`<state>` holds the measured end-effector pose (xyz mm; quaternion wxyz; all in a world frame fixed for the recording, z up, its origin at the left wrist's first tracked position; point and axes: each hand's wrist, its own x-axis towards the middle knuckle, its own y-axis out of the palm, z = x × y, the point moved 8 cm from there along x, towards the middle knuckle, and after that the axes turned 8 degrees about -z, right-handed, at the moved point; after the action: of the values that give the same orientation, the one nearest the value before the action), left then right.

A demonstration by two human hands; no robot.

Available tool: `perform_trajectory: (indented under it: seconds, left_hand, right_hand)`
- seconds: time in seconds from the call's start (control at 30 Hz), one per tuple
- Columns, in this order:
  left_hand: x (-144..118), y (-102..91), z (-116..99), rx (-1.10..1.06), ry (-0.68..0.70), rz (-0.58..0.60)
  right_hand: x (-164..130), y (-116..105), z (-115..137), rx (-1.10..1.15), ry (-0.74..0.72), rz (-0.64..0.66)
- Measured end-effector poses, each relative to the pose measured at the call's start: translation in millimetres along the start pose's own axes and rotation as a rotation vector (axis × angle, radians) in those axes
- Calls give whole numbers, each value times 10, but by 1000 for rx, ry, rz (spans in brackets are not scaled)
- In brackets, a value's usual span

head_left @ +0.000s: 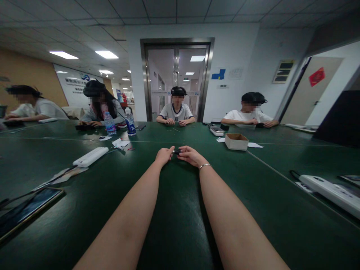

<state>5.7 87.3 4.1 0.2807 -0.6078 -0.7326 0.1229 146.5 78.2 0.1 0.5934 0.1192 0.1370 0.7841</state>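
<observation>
Dark green tabletop (180,225) fills most of what we see, running away from us to a white wall with steel-framed glass double doors (177,80). Four other people sit along the far side and left end, each with their hands resting on the table. At the far right edge lies a long white power strip (334,192), and a second white power strip (90,156) lies to the left, well apart from our hands. A dark phone with a glossy screen (26,210) sits near the left edge. Further off stand a small open cardboard box (236,141) on the right and two clear plastic water bottles with blue labels (120,123) on the left. Both our bare forearms stretch forward and meet at the middle of the table. Our left hand (164,155) and right hand (190,155) both pinch a small black object (176,152) between their fingertips, just above the table; it is too small to identify. A thin silver bracelet (204,165) circles our right wrist.
</observation>
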Motion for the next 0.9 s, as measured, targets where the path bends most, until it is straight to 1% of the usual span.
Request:
perform_trajectory:
  seconds: [0.2, 0.4, 0.63, 0.8, 0.9]
  left_hand:
    - [38, 30, 28, -22, -6, 26]
    - [43, 59, 57, -107, -12, 41]
    - [5, 124, -15, -259, 9, 115]
    - [-14, 104, -76, -374, 51, 107]
    - [-25, 89, -93, -410, 45, 103]
  right_hand:
    - [-9, 15, 5, -4, 4, 13]
    - [-27, 21, 7, 6, 26, 1]
    - [7, -20, -20, 22, 73, -44]
    - [44, -47, -43, 46, 69, -56]
    - [37, -35, -42, 35, 64, -52]
